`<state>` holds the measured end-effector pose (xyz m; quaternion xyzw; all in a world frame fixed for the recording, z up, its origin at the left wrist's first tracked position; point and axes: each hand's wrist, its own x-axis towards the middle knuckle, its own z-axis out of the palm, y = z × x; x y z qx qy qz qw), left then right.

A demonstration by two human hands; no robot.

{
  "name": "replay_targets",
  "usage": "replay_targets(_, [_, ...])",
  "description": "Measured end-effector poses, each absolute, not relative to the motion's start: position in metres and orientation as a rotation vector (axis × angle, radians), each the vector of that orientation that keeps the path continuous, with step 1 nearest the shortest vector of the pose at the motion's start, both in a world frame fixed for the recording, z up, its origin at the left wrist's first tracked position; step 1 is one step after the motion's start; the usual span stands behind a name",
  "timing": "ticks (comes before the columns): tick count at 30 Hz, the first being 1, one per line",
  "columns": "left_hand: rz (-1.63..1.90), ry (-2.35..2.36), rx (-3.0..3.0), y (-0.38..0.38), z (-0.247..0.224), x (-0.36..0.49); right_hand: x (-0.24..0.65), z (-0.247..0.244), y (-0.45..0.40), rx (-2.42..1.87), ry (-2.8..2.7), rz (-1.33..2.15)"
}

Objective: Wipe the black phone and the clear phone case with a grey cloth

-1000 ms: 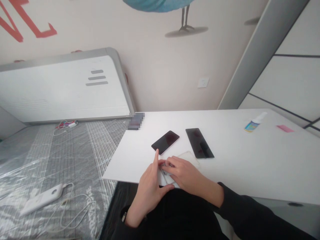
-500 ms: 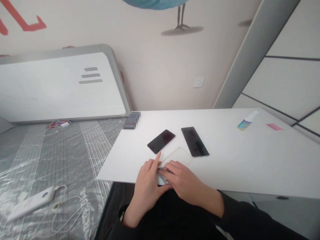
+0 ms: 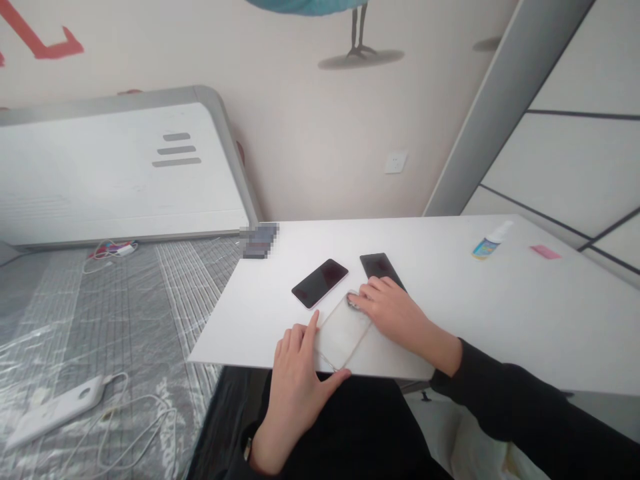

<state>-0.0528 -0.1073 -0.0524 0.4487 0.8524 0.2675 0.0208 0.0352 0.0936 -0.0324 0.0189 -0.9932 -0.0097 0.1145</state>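
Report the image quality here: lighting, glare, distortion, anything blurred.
Head view: wide-angle distortion slants the white table and the wall panels; the light is soft and even; faint reflections lie on the dark phone screen; a pixelated patch hides the table's far corner.

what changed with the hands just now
The right hand slid forward to the far corner of the clear rectangular plastic sheet, partly covering a black rectangular phone. The left hand stayed at the sheet's near edge; the second black phone stayed put.
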Motion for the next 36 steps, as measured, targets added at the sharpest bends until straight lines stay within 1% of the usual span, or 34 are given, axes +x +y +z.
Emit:
replay_targets(1, [0.819,2.647,1.380,-0.107,-0.052,-0.052,0.035,-0.032,0.093,0.051,-2.917,-0.014])
replay_targets(4, [0.800,2.661,1.341,-0.106,-0.053,-0.051,0.038,-0.033,0.090,0.294,-2.949,0.211])
replay_targets(5, [0.801,2.669,1.333,-0.106,-0.054,-0.051,0.038,-0.034,0.089,0.329,-2.948,0.233])
replay_targets(9, [0.827,2.695,1.339,-0.106,-0.059,-0.050,0.034,-0.035,0.088,0.007,-2.898,0.000])
replay_targets(10, [0.838,2.694,1.344,-0.106,-0.060,-0.050,0.033,-0.036,0.086,-0.010,-2.894,0.012])
replay_targets(13, [0.869,2.687,1.355,-0.106,-0.065,-0.052,0.032,-0.036,0.078,0.253,-2.935,0.267])
replay_targets(14, [0.875,2.690,1.354,-0.106,-0.066,-0.052,0.032,-0.036,0.078,0.290,-2.941,0.295])
replay_targets(15, [0.874,2.697,1.351,-0.106,-0.066,-0.052,0.031,-0.036,0.078,0.275,-2.945,0.263])
replay_targets(18, [0.842,2.714,1.326,-0.105,-0.063,-0.051,0.031,-0.034,0.083,-0.065,-2.923,0.055])
replay_targets(19, [0.832,2.713,1.321,-0.105,-0.062,-0.051,0.031,-0.034,0.084,-0.091,-2.922,0.057])
replay_targets(23, [0.826,2.706,1.325,-0.104,-0.061,-0.051,0.031,-0.034,0.080,0.266,-2.958,0.316])
replay_targets(24, [0.827,2.710,1.328,-0.104,-0.061,-0.051,0.030,-0.033,0.081,0.244,-2.959,0.307])
replay_targets(27, [0.830,2.723,1.338,-0.104,-0.063,-0.051,0.028,-0.032,0.082,-0.045,-2.933,0.140])
replay_targets(28, [0.835,2.722,1.340,-0.104,-0.063,-0.051,0.027,-0.032,0.082,-0.053,-2.930,0.143])
replay_targets(32, [0.845,2.703,1.332,-0.104,-0.062,-0.051,0.025,-0.032,0.080,0.300,-2.946,0.305])
replay_targets(33, [0.839,2.702,1.327,-0.104,-0.062,-0.051,0.025,-0.032,0.081,0.263,-2.944,0.278])
replay_targets(36, [0.808,2.703,1.305,-0.103,-0.059,-0.050,0.024,-0.033,0.088,-0.032,-2.909,0.096])
